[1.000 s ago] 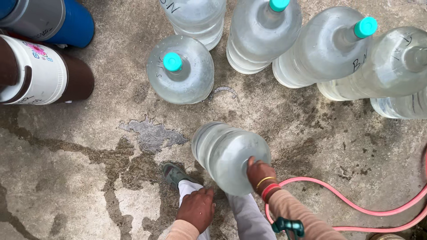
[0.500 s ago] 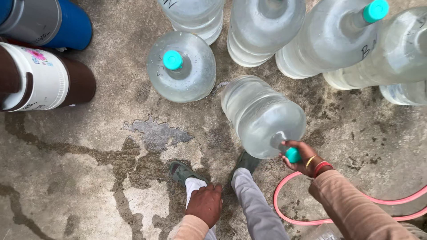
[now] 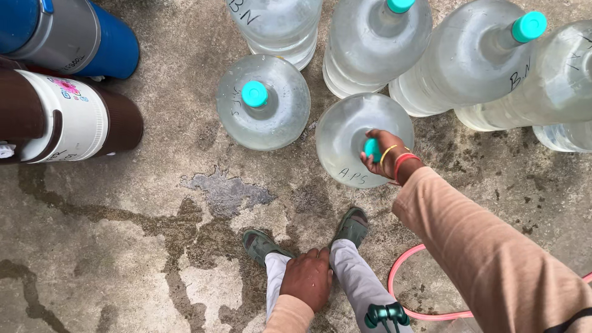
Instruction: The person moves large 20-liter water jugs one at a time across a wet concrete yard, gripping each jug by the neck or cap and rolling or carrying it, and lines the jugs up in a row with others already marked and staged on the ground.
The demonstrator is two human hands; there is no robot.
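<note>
Right hand (image 3: 383, 155) is curled around the teal cap (image 3: 372, 148) of a clear water jug (image 3: 354, 139), fingers closed on the neck; gripping at the top gives control of a heavy, round-shouldered container. The jug stands upright on the concrete floor (image 3: 123, 246), at the front of a cluster of like jugs.

Left hand (image 3: 306, 277) rests flat on the left knee, fingers loosely together, holding nothing; likely a brace while bending.

Neighbours: a capped jug (image 3: 263, 102) just beside on the left, apart by a narrow gap; another jug (image 3: 376, 46) touching or nearly touching behind. Cannot tell which.

Open room: bare floor toward the feet and to the left. A pink hose (image 3: 401, 290) loops by the right foot. Brown-and-white canister (image 3: 61, 117) and blue canister (image 3: 74, 34) lie well apart, far left.
</note>
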